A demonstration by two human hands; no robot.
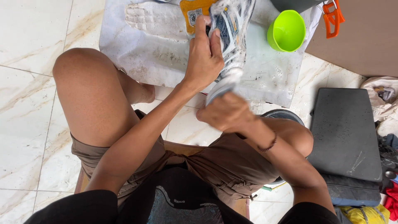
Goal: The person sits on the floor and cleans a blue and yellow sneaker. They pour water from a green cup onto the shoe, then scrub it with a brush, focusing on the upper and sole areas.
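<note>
Right hand (227,113) nearest, blurred, fingers closed at sneaker's (230,31) near end. Left hand (204,58) fingers clamp its left side. Soapy sneaker's long axis runs near-far, tilted slightly right, over wet mat (153,45) on floor. Green cup (287,31) far right.
</note>
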